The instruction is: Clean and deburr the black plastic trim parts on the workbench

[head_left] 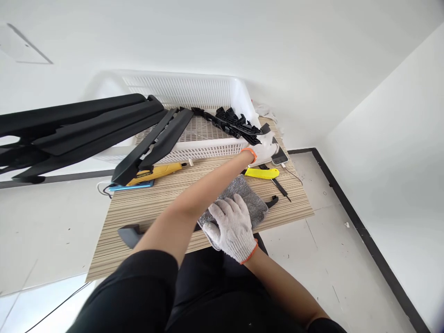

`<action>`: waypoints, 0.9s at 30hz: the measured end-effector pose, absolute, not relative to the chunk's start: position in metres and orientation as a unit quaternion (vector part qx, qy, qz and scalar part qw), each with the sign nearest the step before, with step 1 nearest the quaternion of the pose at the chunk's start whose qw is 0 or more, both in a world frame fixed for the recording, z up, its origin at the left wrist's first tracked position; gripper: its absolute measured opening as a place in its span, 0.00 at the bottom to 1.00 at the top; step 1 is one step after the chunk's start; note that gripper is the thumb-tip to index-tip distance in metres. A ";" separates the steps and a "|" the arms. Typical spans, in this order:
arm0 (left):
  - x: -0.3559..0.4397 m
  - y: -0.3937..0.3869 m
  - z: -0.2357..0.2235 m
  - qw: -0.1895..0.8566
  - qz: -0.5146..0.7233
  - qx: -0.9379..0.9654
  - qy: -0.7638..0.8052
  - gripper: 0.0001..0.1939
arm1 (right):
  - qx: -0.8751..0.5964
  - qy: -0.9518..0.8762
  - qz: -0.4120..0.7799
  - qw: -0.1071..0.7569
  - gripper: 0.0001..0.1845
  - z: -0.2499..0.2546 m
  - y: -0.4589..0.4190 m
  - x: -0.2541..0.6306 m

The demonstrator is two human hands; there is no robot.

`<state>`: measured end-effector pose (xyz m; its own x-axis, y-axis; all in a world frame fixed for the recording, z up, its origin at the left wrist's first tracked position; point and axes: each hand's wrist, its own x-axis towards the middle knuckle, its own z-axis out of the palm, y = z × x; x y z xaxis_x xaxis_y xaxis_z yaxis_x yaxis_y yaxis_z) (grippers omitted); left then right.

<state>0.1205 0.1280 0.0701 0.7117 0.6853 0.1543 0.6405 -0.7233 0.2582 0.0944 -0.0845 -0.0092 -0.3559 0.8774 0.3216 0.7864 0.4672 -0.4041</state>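
Note:
My right hand [231, 226], in a white knitted glove with an orange cuff, lies on a grey cloth [251, 199] with its fingers stretched out. A long black plastic trim piece [130, 235] lies under the cloth; its other end sticks out at the right. My left arm crosses over to the right, and my gloved left hand [265, 149] is at the right corner of a white basket [208, 148]. Close to that hand are slim black plastic parts [232, 124] and a phone [280, 155]. Its fingers are blurred, so their grip is unclear.
A yellow-handled cutter [262, 173] and a thin dark tool [279, 187] lie right on the wooden table [294, 203]. A yellow power tool [156, 173] is at the left. Large black panels [100, 122] jut leftward over the basket rim. White walls stand behind and right.

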 end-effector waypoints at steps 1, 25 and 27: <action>0.108 0.112 0.075 0.100 0.105 0.924 0.354 0.26 | -0.505 -0.818 0.094 0.258 0.22 -0.011 -0.085 0.095; -0.154 -0.018 -0.007 -0.193 0.217 0.895 0.339 0.19 | -0.533 -0.830 0.141 0.083 0.23 0.037 -0.036 0.147; -0.155 -0.015 -0.011 -0.180 0.218 0.896 0.342 0.19 | -0.521 -0.839 0.139 0.073 0.25 0.035 -0.036 0.143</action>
<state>-0.1547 -0.0152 -0.0112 0.6712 0.5340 0.5141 0.6913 -0.7013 -0.1741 0.1431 -0.0358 0.0347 -0.4470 0.8942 -0.0231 0.8537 0.4188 -0.3096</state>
